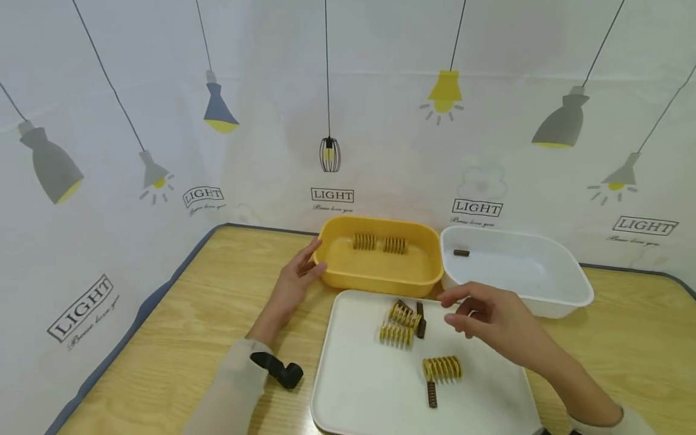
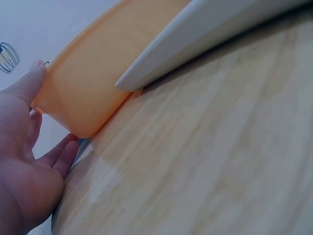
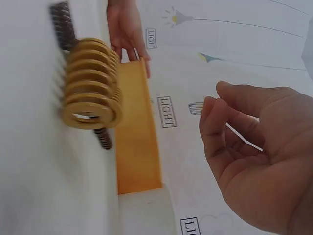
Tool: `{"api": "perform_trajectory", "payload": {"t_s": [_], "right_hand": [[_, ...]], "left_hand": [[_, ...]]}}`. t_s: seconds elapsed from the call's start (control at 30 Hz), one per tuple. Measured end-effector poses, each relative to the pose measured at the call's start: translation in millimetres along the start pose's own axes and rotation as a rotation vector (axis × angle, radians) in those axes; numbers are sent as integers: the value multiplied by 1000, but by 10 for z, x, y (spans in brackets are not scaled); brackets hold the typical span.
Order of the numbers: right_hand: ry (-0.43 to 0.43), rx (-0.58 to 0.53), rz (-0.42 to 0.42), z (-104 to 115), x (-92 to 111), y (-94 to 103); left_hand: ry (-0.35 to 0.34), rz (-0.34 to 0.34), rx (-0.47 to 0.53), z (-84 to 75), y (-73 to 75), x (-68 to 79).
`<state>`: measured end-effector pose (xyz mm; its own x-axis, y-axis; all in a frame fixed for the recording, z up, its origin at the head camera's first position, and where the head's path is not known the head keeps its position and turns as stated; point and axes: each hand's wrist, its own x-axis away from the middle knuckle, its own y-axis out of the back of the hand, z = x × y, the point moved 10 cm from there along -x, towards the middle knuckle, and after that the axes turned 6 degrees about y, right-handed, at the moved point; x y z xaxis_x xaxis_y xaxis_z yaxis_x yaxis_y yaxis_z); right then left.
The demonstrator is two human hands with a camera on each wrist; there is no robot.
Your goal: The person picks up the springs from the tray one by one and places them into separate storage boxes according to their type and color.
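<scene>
"How's the left hand?"
"Fingers loosely spread, touching the yellow plastic bin."
"And the right hand?"
"Loosely bent, thumb near forefinger, above the white rectangular tray bearing thick yellow coil springs."

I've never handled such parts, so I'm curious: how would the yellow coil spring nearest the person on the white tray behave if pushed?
Round and lying on its side, the yellow coil spring would probably roll on the white rectangular tray. The small brown coil spring by its left end might hinder that. Thick yellow coils suggest stiffness.
</scene>
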<state>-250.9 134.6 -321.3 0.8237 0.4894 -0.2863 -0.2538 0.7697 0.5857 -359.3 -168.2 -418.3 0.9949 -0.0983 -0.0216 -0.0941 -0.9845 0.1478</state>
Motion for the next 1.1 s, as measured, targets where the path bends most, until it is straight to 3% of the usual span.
{"api": "perform_trajectory", "payload": {"t_s": [0.23, 0.37, 0.53, 1.1], "right_hand": [[-15, 40, 12, -104, 333, -56], [-30, -16, 46, -188, 426, -122], [-68, -62, 105, -312, 476, -234], [-75, -188, 171, -496, 538, -376]], "left_hand": [[6, 2, -7, 9, 6, 12], [-15, -7, -7, -23, 39, 22], [-19, 1, 15, -22, 39, 20], [9, 1, 6, -24, -15, 0]]}}
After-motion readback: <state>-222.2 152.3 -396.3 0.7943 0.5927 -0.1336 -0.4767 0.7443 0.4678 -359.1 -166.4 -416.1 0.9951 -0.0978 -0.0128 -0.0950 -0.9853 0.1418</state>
